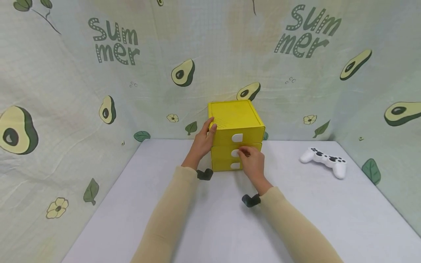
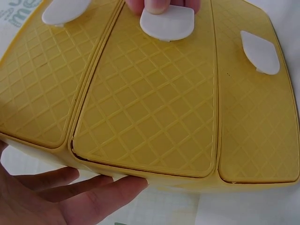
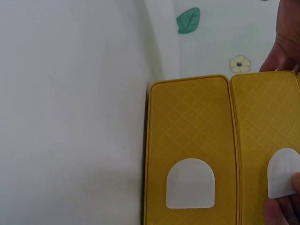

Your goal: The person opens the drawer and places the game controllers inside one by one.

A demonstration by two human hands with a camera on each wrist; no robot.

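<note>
A small yellow drawer box (image 1: pixel 235 113) with three stacked drawers stands on the white table, its front towards me. Each drawer bears a rounded white pull. At its left side my left hand (image 1: pixel 202 142) rests with fingers extended against the wall, as the left wrist view shows of those fingers (image 2: pixel 103 194). My right hand (image 1: pixel 253 160) pinches the middle drawer's pull (image 2: pixel 166 26) between thumb and fingers. All three drawer fronts sit flush in the left wrist view. The top pull (image 1: pixel 237 137) and the bottom pull (image 3: pixel 191 187) are untouched.
A white game controller (image 1: pixel 323 160) lies on the table (image 1: pixel 223 226) to the right of the box. A cloth backdrop (image 1: pixel 210 47) printed with avocados and leaves hangs behind and along both sides.
</note>
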